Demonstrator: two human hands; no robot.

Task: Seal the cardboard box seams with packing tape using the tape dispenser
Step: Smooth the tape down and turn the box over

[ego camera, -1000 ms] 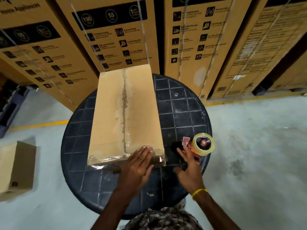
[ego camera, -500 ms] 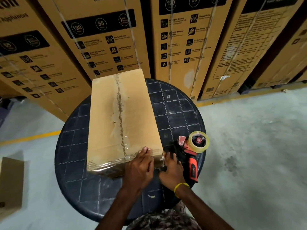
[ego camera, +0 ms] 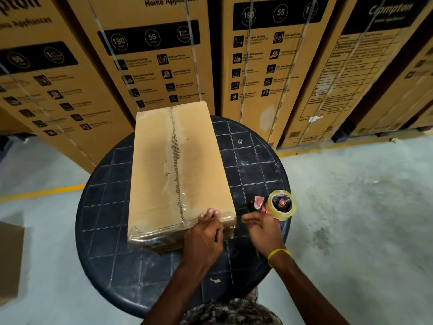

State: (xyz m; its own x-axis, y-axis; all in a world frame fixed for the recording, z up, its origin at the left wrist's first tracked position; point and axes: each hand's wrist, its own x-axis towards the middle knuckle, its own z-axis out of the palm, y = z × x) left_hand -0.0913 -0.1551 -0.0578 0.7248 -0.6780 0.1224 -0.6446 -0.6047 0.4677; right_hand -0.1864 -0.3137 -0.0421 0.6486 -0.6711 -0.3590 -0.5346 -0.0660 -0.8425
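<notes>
A long brown cardboard box (ego camera: pixel 164 174) lies on a round dark table (ego camera: pixel 105 207). Clear tape runs down its centre seam and wraps over the near end. My left hand (ego camera: pixel 203 235) lies flat on the box's near right edge, fingers together, pressing on the tape. A red tape dispenser (ego camera: pixel 282 205) with a clear tape roll rests on the table just right of the box. My right hand (ego camera: pixel 264 233), with a yellow band at the wrist, sits over the dispenser's handle and hides it. Whether its fingers are closed around the handle cannot be made out.
Tall printed appliance cartons (ego camera: pixel 152 66) stand close behind the table. A smaller cardboard box (ego camera: pixel 9 259) sits on the concrete floor at the left. A yellow floor line (ego camera: pixel 42 192) runs along the base of the cartons.
My right hand left the dispenser, touched the box's near right corner, and has come back over the dispenser handle. My left hand stayed on the box end.
</notes>
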